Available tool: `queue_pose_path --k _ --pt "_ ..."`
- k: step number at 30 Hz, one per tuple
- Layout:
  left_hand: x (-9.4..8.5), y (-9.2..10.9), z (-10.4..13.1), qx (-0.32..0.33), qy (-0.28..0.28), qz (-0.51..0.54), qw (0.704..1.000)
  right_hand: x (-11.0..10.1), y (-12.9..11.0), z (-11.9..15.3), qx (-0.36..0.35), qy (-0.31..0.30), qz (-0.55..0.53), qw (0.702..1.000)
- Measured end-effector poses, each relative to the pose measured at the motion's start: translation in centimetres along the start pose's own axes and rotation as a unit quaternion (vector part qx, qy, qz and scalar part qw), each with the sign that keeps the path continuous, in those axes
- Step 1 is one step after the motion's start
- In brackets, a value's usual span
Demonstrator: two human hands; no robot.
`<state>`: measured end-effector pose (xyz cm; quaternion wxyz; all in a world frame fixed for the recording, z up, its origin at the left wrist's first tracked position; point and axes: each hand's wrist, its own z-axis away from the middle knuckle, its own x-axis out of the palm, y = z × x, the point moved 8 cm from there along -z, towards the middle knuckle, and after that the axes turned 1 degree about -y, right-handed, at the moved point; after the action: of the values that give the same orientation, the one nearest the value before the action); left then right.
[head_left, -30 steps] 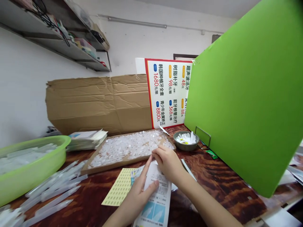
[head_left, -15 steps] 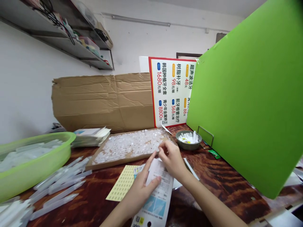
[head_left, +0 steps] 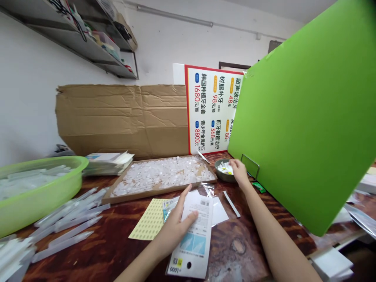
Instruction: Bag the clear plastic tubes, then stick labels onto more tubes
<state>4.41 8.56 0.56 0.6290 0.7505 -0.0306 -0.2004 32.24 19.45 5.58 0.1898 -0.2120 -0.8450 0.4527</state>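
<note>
My left hand (head_left: 175,226) lies flat on a printed white packet (head_left: 194,239) on the dark wooden table (head_left: 117,246), fingers spread over its upper half. My right hand (head_left: 238,171) reaches over the rim of a small metal bowl (head_left: 221,176) holding white paper strips; whether the fingers pinch a strip cannot be told. A clear plastic bit (head_left: 209,190) and a white strip (head_left: 231,198) lie between the packet and the bowl. A yellow sticker sheet (head_left: 149,223) sits left of the packet.
A cardboard tray (head_left: 133,196) of small clear pieces lies behind the packet. A green basin (head_left: 41,197) and several clear tubes (head_left: 69,219) are at left. A big green board (head_left: 302,125) leans at right, brown cardboard (head_left: 123,119) and a price poster (head_left: 211,109) behind.
My right hand left the packet's top edge and moved right and back to the metal bowl. My left hand stayed on the packet. The view shifted slightly.
</note>
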Motion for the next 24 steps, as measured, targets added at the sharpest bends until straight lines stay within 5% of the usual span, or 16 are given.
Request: queue_pose_path --k 5,14,21,24 --pt "0.1 -0.1 0.1 0.01 0.001 -0.003 1.0 1.1 1.7 -0.7 0.041 -0.099 -0.05 0.993" --pt "0.9 0.5 0.2 0.004 -0.03 0.045 0.999 -0.3 4.0 -1.6 0.178 -0.091 -0.254 0.946" --pt "4.1 -1.4 0.2 -0.004 -0.15 0.197 0.969 4.7 3.0 -2.7 0.28 -0.216 -0.248 0.902" --pt "4.3 -1.9 0.1 -0.009 -0.157 0.212 0.965 5.6 3.6 -4.1 0.309 -0.198 -0.224 0.903"
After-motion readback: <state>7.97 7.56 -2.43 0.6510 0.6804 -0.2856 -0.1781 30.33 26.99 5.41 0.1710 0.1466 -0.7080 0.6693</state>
